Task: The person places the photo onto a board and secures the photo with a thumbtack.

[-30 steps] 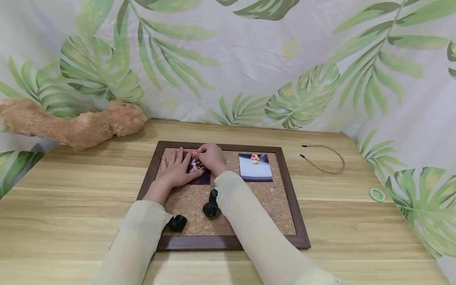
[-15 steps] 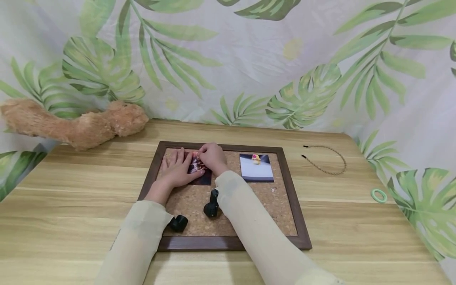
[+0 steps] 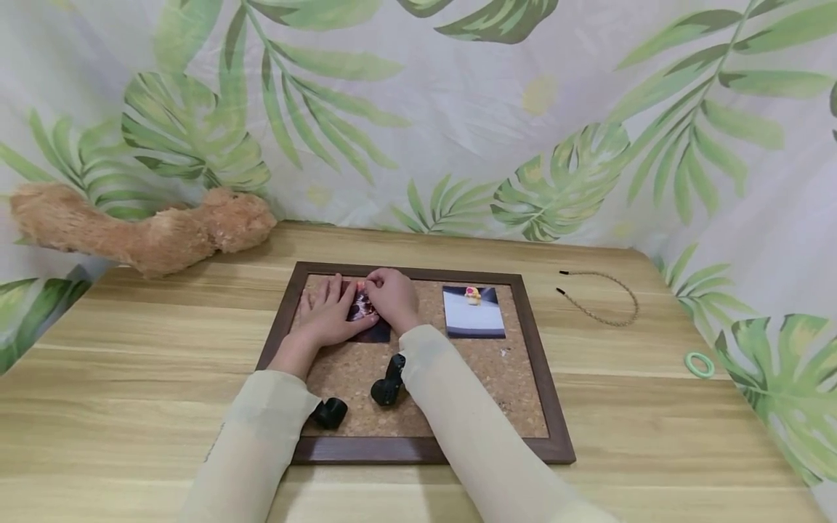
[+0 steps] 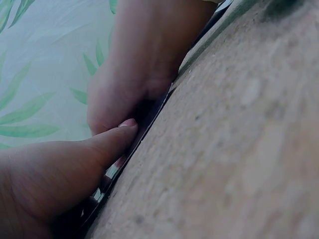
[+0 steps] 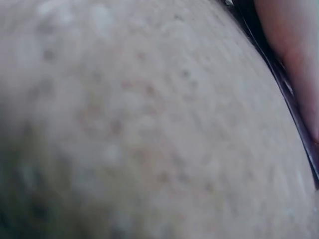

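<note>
On the framed corkboard (image 3: 484, 392), a dark photo (image 3: 375, 335) lies near the upper left. My left hand (image 3: 330, 316) rests on this photo and the cork, fingers spread and thumb across the print. At the photo's top edge, my right hand (image 3: 394, 299) has curled fingers pinching a small orange-red thing (image 3: 361, 285). Its kind is mostly hidden by the fingers. In the left wrist view, the left thumb (image 4: 107, 144) touches the photo close to the right hand (image 4: 124, 84). Blurred cork (image 5: 149, 124) fills most of the right wrist view.
A second photo (image 3: 474, 323), with a small yellow and pink figure (image 3: 472, 295) at its top, lies on the board's upper right. Right of the board are a braided cord loop (image 3: 611, 319) and a green ring (image 3: 699, 365). A brown plush (image 3: 170, 240) sits back left.
The hands keep nearly the same places on the photo; the right hand turns slightly at its wrist. The whole head view shifts a little right and down.
</note>
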Tool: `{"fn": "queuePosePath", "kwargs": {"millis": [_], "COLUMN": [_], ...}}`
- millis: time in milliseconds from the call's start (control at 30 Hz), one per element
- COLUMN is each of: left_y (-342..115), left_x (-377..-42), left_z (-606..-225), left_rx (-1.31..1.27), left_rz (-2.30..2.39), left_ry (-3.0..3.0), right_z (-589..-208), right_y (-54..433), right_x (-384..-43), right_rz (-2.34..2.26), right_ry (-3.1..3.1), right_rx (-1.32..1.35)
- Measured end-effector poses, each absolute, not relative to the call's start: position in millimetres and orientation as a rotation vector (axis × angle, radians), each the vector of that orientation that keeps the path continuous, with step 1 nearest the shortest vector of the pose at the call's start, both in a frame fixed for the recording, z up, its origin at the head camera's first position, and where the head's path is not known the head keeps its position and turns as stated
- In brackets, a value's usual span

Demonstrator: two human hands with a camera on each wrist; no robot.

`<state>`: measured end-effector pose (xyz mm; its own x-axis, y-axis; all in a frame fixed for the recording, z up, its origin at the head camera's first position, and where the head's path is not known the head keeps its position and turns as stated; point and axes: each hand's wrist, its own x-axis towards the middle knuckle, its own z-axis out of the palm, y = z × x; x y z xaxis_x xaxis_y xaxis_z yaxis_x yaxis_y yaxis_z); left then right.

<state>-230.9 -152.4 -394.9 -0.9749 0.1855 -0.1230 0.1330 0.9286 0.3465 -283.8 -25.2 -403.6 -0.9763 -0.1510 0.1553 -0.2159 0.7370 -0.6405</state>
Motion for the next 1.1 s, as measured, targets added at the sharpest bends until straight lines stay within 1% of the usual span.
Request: {"fn": "queuePosePath", "kwargs": {"millis": [533, 800, 900, 967, 1100], "left_y": [-149.2, -155.6, -158.7, -160.4, -160.4], "left_x": [-232.7, -237.9, -238.5, -238.0, -234.4], "left_z": [-394.5, -395.5, -390.1, -383.8, -364.5], "left_rx": [0.258, 0.258, 0.225, 0.205, 0.198], "left_rz": [0.527, 0.69, 0.817, 0.87, 0.887], "left_ry": [2.94, 2.946, 2.906, 2.881, 2.876], "right_z": [-397.7, -390.9, -382.0, -378.6, -352.9], "right_y": [-19.5, -14.9, -10.4, -3.6, 14.7], "right_x": [-285.3, -283.6, -284.1, -288.9, -287.0], "right_rz": [1.106, 1.121, 1.091, 1.143, 1.226], "right_ry": [-2.904, -2.91, -3.02, -3.061, -3.14], "right_rx": [0.3, 0.359, 0.477, 0.636, 0.861]}}
